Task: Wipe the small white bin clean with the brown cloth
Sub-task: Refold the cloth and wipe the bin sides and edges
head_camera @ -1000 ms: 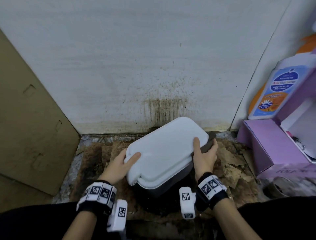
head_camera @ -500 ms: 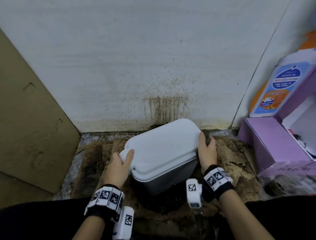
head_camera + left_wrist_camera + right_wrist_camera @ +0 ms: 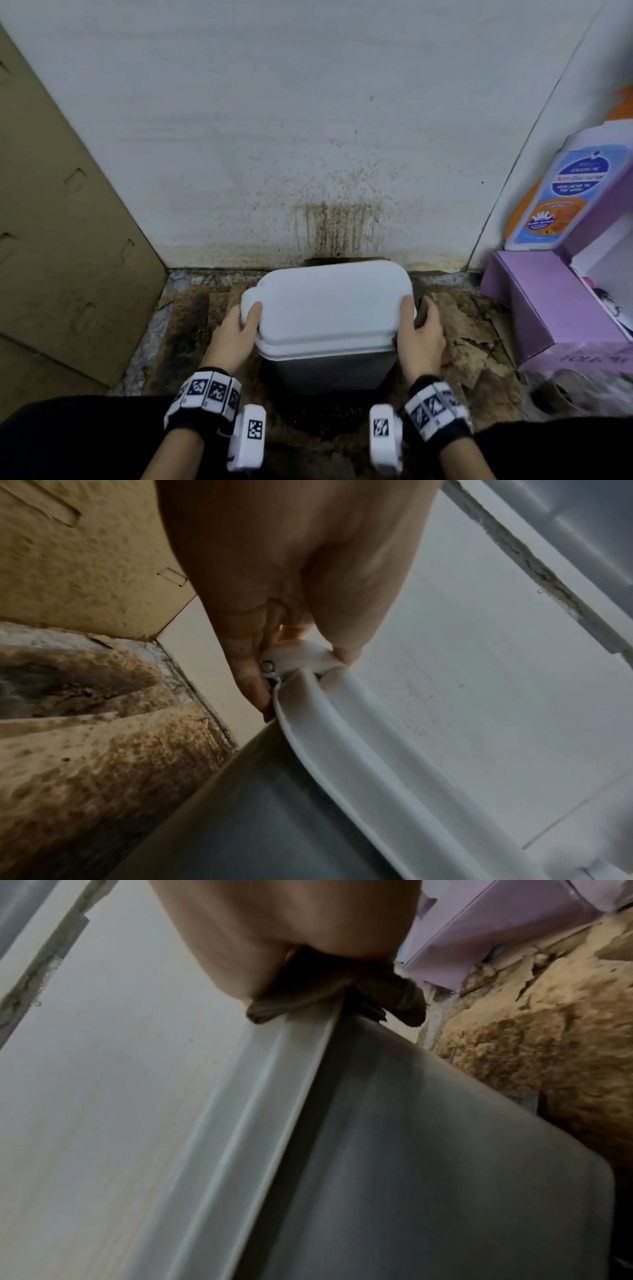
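The small white bin (image 3: pixel 329 308) stands on the dirty floor in front of the stained wall, lid closed, grey body below. My left hand (image 3: pixel 239 329) grips its left lid edge, thumb on top; the left wrist view shows the fingers (image 3: pixel 253 674) curled round the lid's hinge corner (image 3: pixel 298 656). My right hand (image 3: pixel 416 329) holds the right side of the bin, thumb on the lid, with the brown cloth (image 3: pixel 420 310) bunched under its fingers against the rim. In the right wrist view the cloth (image 3: pixel 325 999) is squeezed between palm and lid edge (image 3: pixel 274 1083).
A cardboard sheet (image 3: pixel 68 240) leans at the left. A purple box (image 3: pixel 548 308) with a blue-and-orange bottle (image 3: pixel 561 195) stands at the right. Torn, stained cardboard (image 3: pixel 472 342) covers the floor around the bin. The wall (image 3: pixel 308 137) is right behind it.
The bin has swung from a tilted, skewed pose to upright and square to the wall. Both hands moved with it, keeping their hold on its sides.
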`<state>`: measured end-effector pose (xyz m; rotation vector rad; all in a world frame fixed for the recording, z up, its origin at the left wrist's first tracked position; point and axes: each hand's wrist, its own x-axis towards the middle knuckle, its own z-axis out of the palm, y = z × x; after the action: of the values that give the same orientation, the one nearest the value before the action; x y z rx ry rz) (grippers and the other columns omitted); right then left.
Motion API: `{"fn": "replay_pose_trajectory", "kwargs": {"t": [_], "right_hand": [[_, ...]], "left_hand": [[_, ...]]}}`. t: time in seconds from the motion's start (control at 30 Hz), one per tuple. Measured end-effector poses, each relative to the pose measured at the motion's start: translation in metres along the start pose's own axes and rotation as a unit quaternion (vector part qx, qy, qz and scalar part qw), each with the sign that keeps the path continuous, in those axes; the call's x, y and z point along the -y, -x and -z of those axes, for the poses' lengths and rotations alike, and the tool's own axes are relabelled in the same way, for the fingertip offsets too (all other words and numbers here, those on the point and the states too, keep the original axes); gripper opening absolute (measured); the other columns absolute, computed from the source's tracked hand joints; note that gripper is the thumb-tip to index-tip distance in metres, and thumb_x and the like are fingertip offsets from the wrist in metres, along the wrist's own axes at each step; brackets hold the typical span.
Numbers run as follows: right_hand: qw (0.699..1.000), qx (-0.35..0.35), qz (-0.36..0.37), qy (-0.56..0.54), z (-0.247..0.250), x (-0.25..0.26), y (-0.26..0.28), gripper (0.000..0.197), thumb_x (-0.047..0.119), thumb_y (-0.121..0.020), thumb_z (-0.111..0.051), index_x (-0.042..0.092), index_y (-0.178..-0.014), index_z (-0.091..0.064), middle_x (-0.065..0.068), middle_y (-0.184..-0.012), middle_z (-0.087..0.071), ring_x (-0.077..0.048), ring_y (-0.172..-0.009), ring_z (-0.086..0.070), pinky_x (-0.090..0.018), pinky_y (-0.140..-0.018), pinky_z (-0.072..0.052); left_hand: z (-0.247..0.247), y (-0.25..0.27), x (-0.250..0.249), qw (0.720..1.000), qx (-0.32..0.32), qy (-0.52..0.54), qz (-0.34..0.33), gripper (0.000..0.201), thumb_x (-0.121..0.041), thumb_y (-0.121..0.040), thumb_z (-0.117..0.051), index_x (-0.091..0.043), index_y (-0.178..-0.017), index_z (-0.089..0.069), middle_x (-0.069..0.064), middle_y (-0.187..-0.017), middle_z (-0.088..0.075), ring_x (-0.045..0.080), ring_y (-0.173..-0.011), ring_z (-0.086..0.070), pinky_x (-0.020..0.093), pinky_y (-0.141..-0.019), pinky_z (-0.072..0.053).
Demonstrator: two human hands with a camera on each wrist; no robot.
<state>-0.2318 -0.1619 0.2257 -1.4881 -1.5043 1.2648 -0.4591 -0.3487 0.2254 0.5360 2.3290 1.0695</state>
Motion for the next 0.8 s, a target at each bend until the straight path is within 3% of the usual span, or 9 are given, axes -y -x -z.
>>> {"fn": "replay_pose_trajectory", "kwargs": {"t": [0.17,0.27,0.37,0.5,0.6,0.7,0.8], "right_hand": [[0.999,-0.038,0.011,-0.034,-0.002,-0.018,0.020,0.054,0.048,-0.104,-0.037,0.023,-0.152,-0.037,-0.004,-0.155,-0.042,-0.025,-0.144,-0.035,-0.040,-0.117,-0.030],[0.997,-0.035,-0.005,-0.072,0.003,-0.018,0.017,0.047,0.038,-0.107,-0.038,0.019,-0.150,-0.042,-0.004,-0.152,-0.046,-0.025,-0.140,-0.041,-0.028,-0.105,-0.031],[0.994,-0.055,-0.017,-0.095,0.009,-0.015,0.012,0.046,0.035,-0.107,-0.039,0.015,-0.149,-0.044,-0.007,-0.152,-0.047,-0.025,-0.140,-0.042,-0.025,-0.103,-0.029],[0.989,-0.119,0.082,-0.041,0.010,0.004,0.007,0.045,0.031,-0.108,-0.037,0.012,-0.148,-0.045,-0.010,-0.148,-0.051,-0.027,-0.138,-0.044,-0.026,-0.106,-0.029],[0.978,-0.085,0.187,0.029,-0.001,0.024,0.005,0.044,0.031,-0.107,-0.037,0.013,-0.147,-0.046,-0.008,-0.142,-0.055,-0.027,-0.134,-0.045,-0.031,-0.110,-0.031],[0.938,0.019,0.261,0.226,-0.029,0.029,0.006,0.046,0.035,-0.107,-0.031,0.015,-0.147,-0.043,-0.008,-0.145,-0.051,-0.028,-0.138,-0.039,-0.045,-0.114,-0.031],[0.850,0.052,0.265,0.452,-0.058,0.022,0.016,0.057,0.038,-0.107,-0.022,0.009,-0.156,-0.024,-0.016,-0.165,-0.020,-0.029,-0.154,-0.012,-0.048,-0.120,-0.018]], "left_hand": [[0.012,-0.013,-0.007,0.998,0.039,-0.002,-0.040,0.051,-0.061,-0.099,-0.038,-0.029,-0.135,-0.055,-0.001,-0.125,-0.065,0.025,-0.116,-0.060,0.047,-0.100,-0.048],[0.014,-0.012,-0.005,0.998,0.043,-0.005,-0.046,0.051,-0.063,-0.098,-0.036,-0.032,-0.135,-0.054,-0.002,-0.125,-0.065,0.023,-0.113,-0.060,0.048,-0.096,-0.050],[0.014,-0.010,-0.005,0.998,0.046,-0.022,-0.037,0.054,-0.063,-0.100,-0.033,-0.032,-0.141,-0.049,0.001,-0.133,-0.062,0.022,-0.115,-0.057,0.041,-0.097,-0.046],[0.015,-0.014,0.003,0.995,0.033,-0.090,-0.030,0.078,-0.088,-0.080,-0.017,-0.046,-0.141,-0.042,0.000,-0.130,-0.063,0.030,-0.118,-0.058,0.051,-0.098,-0.047],[0.012,-0.015,0.002,0.992,0.016,-0.120,-0.023,0.077,-0.082,-0.087,-0.017,-0.041,-0.151,-0.033,0.003,-0.150,-0.047,0.030,-0.136,-0.044,0.054,-0.107,-0.039],[0.007,-0.014,0.000,0.994,0.018,-0.094,-0.051,0.067,-0.065,-0.100,-0.023,-0.037,-0.159,-0.010,-0.004,-0.165,-0.023,0.025,-0.149,-0.026,0.056,-0.116,-0.026],[0.004,-0.017,0.004,0.994,0.016,-0.038,-0.101,0.060,-0.054,-0.105,-0.029,-0.038,-0.160,-0.009,-0.008,-0.166,-0.019,0.020,-0.152,-0.020,0.049,-0.122,-0.021]]}}
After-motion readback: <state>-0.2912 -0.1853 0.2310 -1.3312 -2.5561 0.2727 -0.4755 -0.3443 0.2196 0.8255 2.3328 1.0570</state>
